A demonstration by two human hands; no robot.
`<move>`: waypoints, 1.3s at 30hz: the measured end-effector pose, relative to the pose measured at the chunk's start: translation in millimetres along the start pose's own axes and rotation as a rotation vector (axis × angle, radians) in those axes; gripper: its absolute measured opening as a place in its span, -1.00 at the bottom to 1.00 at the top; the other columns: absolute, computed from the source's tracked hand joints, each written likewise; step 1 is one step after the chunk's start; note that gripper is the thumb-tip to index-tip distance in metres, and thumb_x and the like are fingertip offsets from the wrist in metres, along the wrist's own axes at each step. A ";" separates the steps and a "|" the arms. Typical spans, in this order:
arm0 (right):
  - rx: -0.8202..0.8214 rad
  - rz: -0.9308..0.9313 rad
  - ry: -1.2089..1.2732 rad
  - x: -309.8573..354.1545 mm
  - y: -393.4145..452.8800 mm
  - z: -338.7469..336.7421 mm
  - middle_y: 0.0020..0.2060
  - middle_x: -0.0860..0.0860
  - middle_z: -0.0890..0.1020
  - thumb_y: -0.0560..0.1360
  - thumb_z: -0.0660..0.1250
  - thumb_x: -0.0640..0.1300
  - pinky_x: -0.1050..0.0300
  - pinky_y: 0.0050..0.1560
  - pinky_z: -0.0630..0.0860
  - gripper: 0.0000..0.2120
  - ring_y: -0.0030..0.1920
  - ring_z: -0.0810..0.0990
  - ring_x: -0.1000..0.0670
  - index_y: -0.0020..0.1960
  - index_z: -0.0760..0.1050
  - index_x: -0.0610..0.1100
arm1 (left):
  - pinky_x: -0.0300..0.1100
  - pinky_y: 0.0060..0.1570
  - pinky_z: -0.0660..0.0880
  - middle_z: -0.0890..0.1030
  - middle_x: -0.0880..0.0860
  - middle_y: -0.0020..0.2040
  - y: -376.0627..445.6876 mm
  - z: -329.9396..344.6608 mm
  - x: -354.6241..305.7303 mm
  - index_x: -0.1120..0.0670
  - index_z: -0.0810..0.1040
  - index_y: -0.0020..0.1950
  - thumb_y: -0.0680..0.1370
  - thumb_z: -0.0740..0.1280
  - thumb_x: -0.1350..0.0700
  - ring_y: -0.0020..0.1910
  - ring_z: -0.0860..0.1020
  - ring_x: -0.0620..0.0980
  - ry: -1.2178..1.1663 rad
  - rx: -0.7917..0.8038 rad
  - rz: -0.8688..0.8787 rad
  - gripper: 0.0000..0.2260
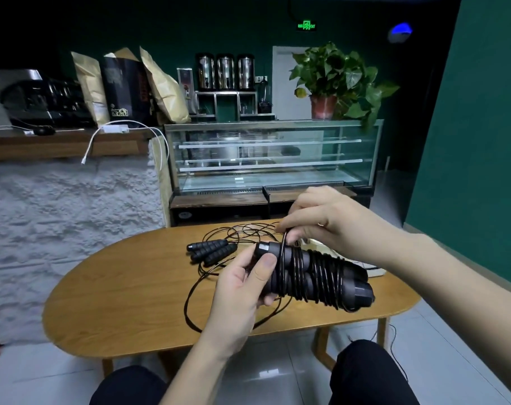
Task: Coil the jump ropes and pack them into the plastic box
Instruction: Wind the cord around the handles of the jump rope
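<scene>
My left hand grips one end of a pair of black jump rope handles, held side by side above the wooden table. Thin black cord is wound around the handles in many turns. My right hand pinches the loose cord just above the bundle. More black handles lie together on the table behind, with loose cord looping across the tabletop. A pale box edge shows behind the bundle, mostly hidden by my right arm.
The oval table stands on a tiled floor, my knees below its near edge. A glass display case stands behind the table. A white stone counter is at the left, a green wall at the right.
</scene>
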State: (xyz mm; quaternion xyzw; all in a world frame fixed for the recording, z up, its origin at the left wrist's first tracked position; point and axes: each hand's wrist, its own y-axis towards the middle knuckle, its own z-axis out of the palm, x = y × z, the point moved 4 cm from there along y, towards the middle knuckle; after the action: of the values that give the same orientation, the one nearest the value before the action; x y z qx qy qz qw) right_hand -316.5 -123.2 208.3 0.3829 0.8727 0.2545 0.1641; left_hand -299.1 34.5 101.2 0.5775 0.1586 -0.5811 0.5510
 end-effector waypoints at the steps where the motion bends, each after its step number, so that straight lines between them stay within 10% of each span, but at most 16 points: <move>1: -0.005 0.071 0.123 -2.1 0.8 2.8 -0.09 0.11 0.61 0.57 0.29 0.12 0.18 0.03 0.44 -0.71 -0.05 0.53 0.13 0.12 0.68 0.00 | -0.34 -0.49 0.35 0.68 0.07 -0.11 -0.3 -0.3 -0.8 -0.02 0.70 0.03 0.54 0.41 -0.04 -0.31 0.52 -0.13 -0.048 0.013 -0.017 -0.85; 5: -0.013 0.307 0.601 -7.1 -10.1 18.1 -0.14 0.03 0.70 0.53 0.38 -0.13 0.20 0.03 0.56 -0.81 -0.10 0.68 0.07 0.10 0.70 -0.07 | -0.31 -0.48 0.37 0.66 0.10 -0.11 -6.4 1.7 -4.0 0.05 0.67 0.10 0.46 0.51 -0.14 -0.32 0.52 -0.10 -0.174 0.067 -0.048 -0.66; 9: 0.224 0.788 0.533 6.6 -47.9 61.7 -0.36 0.03 0.49 0.61 0.23 -0.25 0.11 -0.10 0.56 -0.50 -0.47 0.54 0.29 -0.42 0.49 0.16 | -0.22 -0.39 0.45 0.63 0.23 -0.04 -10.2 6.8 -5.0 0.14 0.57 0.18 0.50 0.50 -0.07 -0.29 0.53 0.03 -0.331 0.055 -0.009 -0.62; 15: -0.122 0.685 1.064 48.9 -42.9 68.9 -0.39 0.09 0.47 0.58 0.37 -0.14 0.27 -0.40 0.30 -0.93 -0.41 0.32 0.08 -0.06 0.61 -0.08 | -0.14 -0.33 0.53 0.62 0.28 0.04 -0.3 -8.0 -4.0 0.14 0.41 0.18 0.53 0.41 0.09 -0.21 0.57 0.13 -0.239 -0.198 0.089 -0.69; 20: -0.044 0.871 1.275 47.5 -45.5 57.0 -0.19 -0.12 0.51 0.43 0.52 -0.05 0.29 -0.38 0.32 -0.73 -0.28 0.29 0.00 0.07 0.67 -0.16 | -0.07 -0.43 0.43 0.64 0.15 0.02 8.4 -13.9 -3.8 0.00 0.46 0.13 0.50 0.46 -0.01 -0.27 0.52 0.15 0.059 -0.279 0.180 -0.71; 25: -0.095 0.984 1.463 40.2 -44.9 42.6 -0.13 -0.16 0.41 0.51 0.41 -0.16 0.33 -0.42 0.29 -0.63 -0.34 0.32 0.10 0.09 0.53 -0.49 | 0.19 0.07 0.58 0.65 -0.03 0.07 5.8 -5.1 -6.7 -0.24 0.51 0.12 0.49 0.52 0.01 0.06 0.64 0.08 0.279 -0.282 0.328 -0.70; 33: -0.290 1.028 1.668 41.0 -43.2 37.1 -0.36 -0.03 0.42 0.43 0.52 -0.05 0.28 -0.41 0.26 -0.80 -0.40 0.35 0.08 -0.13 0.55 -0.14 | 0.10 0.03 0.62 0.50 -0.14 0.25 -0.5 11.5 2.6 0.01 0.52 0.07 0.33 0.50 0.51 0.26 0.55 -0.06 0.687 -0.267 0.673 -0.50; 39: -0.305 0.959 1.515 34.9 -44.9 29.4 -0.41 0.05 0.55 0.50 0.38 -0.16 0.28 -0.38 0.31 -0.90 -0.46 0.40 0.16 -0.11 0.58 -0.20 | 0.20 0.24 0.47 0.43 0.05 0.29 -7.2 19.7 3.5 0.03 0.40 0.13 0.40 0.35 0.21 0.29 0.49 0.16 0.360 0.007 0.389 -0.67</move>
State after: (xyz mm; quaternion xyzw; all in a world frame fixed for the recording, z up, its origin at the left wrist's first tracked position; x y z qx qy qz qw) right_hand -351.4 -113.6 155.5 0.4093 0.4510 0.5920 -0.5279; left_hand -313.8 19.2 100.5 0.6929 0.1382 -0.3528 0.6134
